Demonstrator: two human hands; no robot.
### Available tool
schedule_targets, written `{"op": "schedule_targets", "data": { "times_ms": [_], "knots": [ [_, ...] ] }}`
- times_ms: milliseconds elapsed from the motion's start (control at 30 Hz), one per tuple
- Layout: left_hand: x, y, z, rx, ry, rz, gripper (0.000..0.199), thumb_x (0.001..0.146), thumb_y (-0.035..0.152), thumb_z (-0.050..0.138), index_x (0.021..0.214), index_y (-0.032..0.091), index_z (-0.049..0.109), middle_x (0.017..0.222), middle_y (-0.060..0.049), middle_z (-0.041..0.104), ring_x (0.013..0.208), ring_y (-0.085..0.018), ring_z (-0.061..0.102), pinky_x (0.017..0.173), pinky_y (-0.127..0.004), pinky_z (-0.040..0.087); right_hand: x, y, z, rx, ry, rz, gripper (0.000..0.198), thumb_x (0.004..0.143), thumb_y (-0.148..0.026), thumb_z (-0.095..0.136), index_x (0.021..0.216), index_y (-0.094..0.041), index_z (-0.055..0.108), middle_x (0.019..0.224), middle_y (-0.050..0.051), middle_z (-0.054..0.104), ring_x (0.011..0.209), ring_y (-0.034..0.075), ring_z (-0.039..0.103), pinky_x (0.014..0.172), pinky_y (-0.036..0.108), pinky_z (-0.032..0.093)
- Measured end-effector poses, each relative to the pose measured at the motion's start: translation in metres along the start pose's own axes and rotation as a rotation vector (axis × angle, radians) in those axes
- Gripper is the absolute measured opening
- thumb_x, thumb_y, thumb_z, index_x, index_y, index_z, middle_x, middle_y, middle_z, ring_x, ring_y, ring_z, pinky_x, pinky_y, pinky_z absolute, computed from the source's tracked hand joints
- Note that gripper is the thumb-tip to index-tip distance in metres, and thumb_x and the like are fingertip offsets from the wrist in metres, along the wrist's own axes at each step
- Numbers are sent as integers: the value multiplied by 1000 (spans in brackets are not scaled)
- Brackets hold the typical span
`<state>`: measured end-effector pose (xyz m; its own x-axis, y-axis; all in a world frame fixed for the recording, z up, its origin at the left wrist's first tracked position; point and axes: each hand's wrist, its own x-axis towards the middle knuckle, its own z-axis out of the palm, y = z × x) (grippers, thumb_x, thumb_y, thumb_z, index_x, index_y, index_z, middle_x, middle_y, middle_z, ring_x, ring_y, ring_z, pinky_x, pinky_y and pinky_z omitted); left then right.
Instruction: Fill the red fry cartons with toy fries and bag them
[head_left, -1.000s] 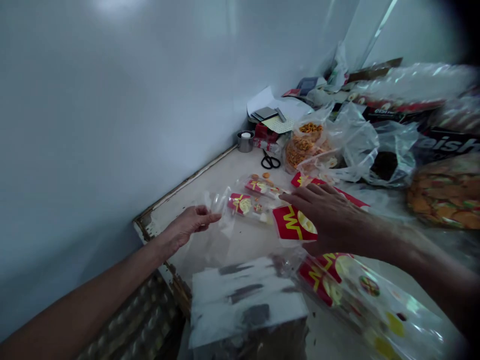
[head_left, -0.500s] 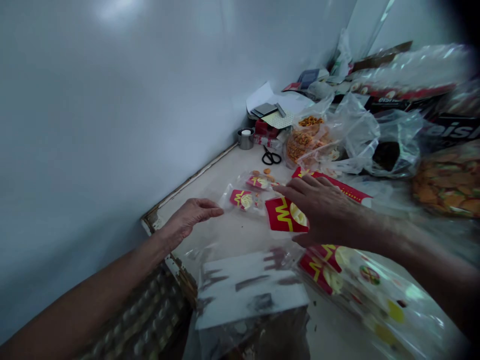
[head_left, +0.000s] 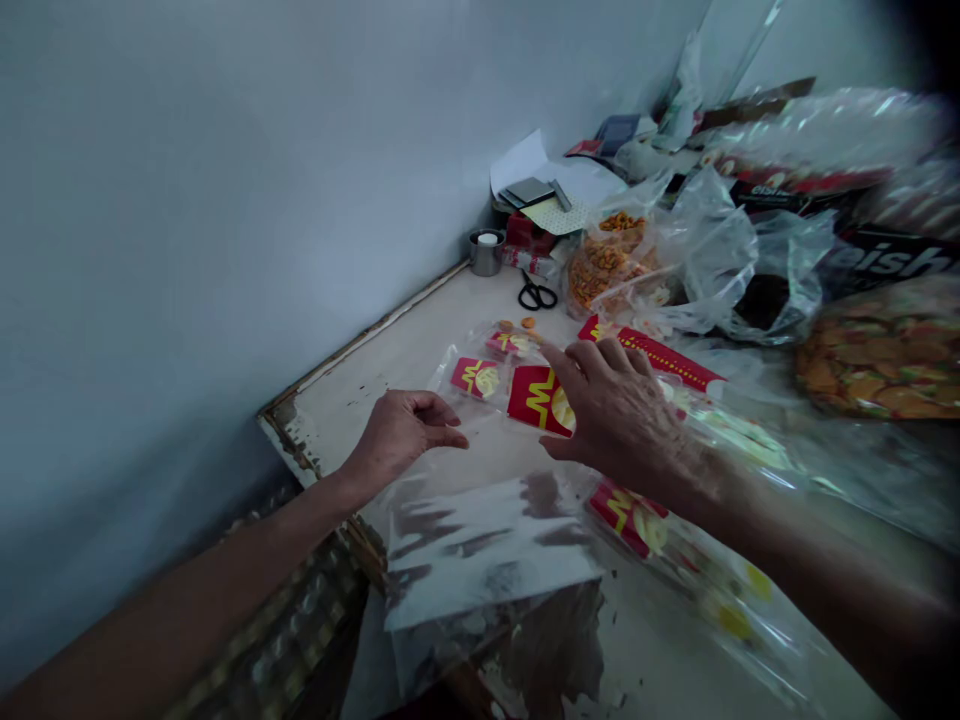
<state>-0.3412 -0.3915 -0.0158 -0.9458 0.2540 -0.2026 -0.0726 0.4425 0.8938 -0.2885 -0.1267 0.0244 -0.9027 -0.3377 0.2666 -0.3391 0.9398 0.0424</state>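
My left hand (head_left: pixel 405 438) hovers over the white table, thumb and index finger apart, near the lower left of the printed packets. My right hand (head_left: pixel 619 400) is spread over the right part of a clear packet with a large red and yellow label (head_left: pixel 534 396); whether its fingers touch the plastic I cannot tell. Just beyond lies a smaller packet with the same print (head_left: pixel 472 377). A clear plastic bag (head_left: pixel 491 565) lies in front of my hands and overhangs the table's near edge. Beneath my right forearm are more printed packets (head_left: pixel 626 512), partly hidden.
Black scissors (head_left: pixel 537 292) and a metal cup (head_left: pixel 485 254) stand near the wall. Bags of orange snacks (head_left: pixel 609 262) and round crackers (head_left: pixel 881 350) crowd the right side. The table's left edge (head_left: pixel 300 440) is chipped. A woven basket (head_left: pixel 277 630) sits below it.
My left hand has moved slightly right, its thumb and finger parting. The right hand has lifted off the near packets' side and its fingers spread more. The view has shifted slightly.
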Motion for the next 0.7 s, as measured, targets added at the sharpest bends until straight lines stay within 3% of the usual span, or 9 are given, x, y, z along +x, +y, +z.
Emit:
{"op": "schedule_targets", "data": {
  "times_ms": [233, 367, 433, 533, 700],
  "knots": [
    [7, -8, 10, -22, -201, -59, 43, 41, 31, 96, 73, 17, 70, 57, 6, 55, 55, -10, 49, 53, -24, 37, -10, -16, 19, 69, -21, 39, 101, 72, -53, 81, 153, -19, 31, 130, 20, 56, 118, 42, 47, 92, 53, 42],
    [17, -7, 7, -210, -257, -122, 47, 44, 26, 94, 81, 18, 68, 68, 3, 64, 63, -13, 59, 63, -27, 48, -13, -20, 27, 90, 17, 56, 103, 73, -50, 80, 155, -20, 28, 132, 20, 55, 118, 42, 46, 93, 54, 41],
    [23, -7, 3, -242, -233, -113, 45, 47, 26, 94, 84, 17, 68, 72, 1, 65, 66, -13, 61, 67, -28, 50, -15, -19, 30, 104, 7, 22, 100, 73, -48, 80, 154, -19, 30, 131, 20, 55, 117, 41, 46, 94, 53, 40],
    [36, -6, 1, -183, -182, -71, 46, 47, 29, 95, 84, 16, 70, 70, 3, 62, 62, -10, 55, 62, -25, 45, -14, -15, 33, 139, -59, -63, 96, 71, -46, 81, 151, -17, 36, 130, 19, 56, 117, 39, 47, 95, 51, 40],
    [51, 4, 0, -145, -278, -96, 51, 48, 27, 94, 95, 16, 76, 66, 5, 57, 61, -8, 52, 59, -22, 42, 2, -4, 25, 220, -241, -219, 92, 62, -48, 86, 141, -16, 51, 126, 15, 60, 112, 35, 51, 96, 48, 41]
  ]
}}
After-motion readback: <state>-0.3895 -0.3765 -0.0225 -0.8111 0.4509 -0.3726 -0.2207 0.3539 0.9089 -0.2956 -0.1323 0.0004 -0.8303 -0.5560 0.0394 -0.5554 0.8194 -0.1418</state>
